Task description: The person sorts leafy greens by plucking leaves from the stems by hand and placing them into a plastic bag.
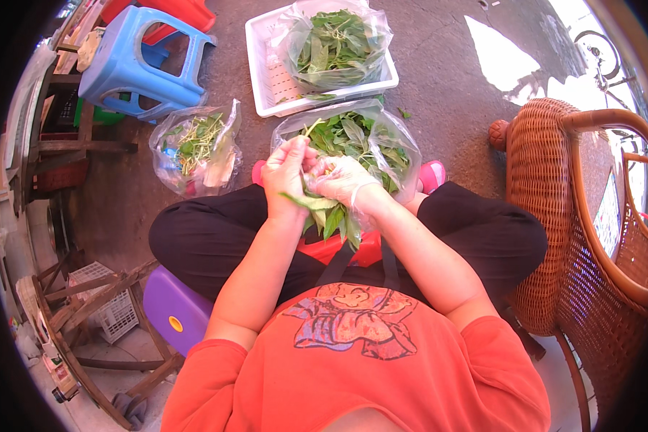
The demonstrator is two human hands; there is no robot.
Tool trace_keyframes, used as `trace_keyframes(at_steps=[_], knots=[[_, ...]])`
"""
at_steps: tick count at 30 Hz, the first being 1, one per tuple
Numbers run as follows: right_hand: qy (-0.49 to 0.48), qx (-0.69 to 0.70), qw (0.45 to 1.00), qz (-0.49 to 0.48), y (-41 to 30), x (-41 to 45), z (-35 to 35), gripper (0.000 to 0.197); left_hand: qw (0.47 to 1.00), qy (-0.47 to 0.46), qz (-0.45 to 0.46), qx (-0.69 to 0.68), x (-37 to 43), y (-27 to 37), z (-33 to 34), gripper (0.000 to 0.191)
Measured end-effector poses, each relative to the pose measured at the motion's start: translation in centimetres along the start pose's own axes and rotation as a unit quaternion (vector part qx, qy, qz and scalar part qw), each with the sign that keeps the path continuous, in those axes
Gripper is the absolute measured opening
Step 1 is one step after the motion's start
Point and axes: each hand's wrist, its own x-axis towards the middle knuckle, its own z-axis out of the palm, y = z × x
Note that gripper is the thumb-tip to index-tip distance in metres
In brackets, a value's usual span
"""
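My left hand [285, 171] pinches a pale green stem [313, 127] between thumb and fingers. Close beside it, my right hand [341, 178], in a clear plastic glove, is closed around a bunch of leafy greens [332, 217]. The leaves hang from between my hands toward my lap. Just beyond them, an open clear plastic bag [413, 156] full of loose green leaves [356, 135] sits on the ground between my feet. To the left, another clear bag [164, 135] contains stripped stems [201, 143] and scraps.
A white plastic basket [256, 70] farther out holds a bag of leaves [332, 46]. Blue stool [124, 70] and red stool [194, 13] stand at upper left, a purple stool [167, 302] at lower left. A wicker chair [542, 216] is close on my right. Wooden frames [92, 302] line the left.
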Motion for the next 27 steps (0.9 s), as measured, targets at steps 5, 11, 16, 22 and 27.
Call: trace_keyframes(at_steps=[5,11,16,22,27], knots=[[0.048,-0.194,0.979,-0.033,-2.1,0.0,-3.1,0.009,0.979,0.169,0.091,-0.067,5.6,3.5,-4.9,0.008],[0.232,0.102,0.961,-0.112,-6.9,-1.2,-9.9,0.017,0.885,0.390,0.242,0.079,9.8,6.7,-8.9,0.041],[0.230,0.185,0.947,-0.130,-7.0,-1.8,-10.6,0.018,0.894,0.040,0.317,0.314,5.2,-0.2,-3.5,0.013],[0.231,0.196,0.943,-0.136,-8.1,-2.4,-9.2,0.006,0.780,-0.210,0.243,0.537,3.8,-10.2,-0.1,0.011],[0.167,0.245,0.935,-0.193,-7.7,-2.4,-10.0,0.009,0.603,-0.170,0.212,0.750,6.0,-12.8,-0.6,0.012]])
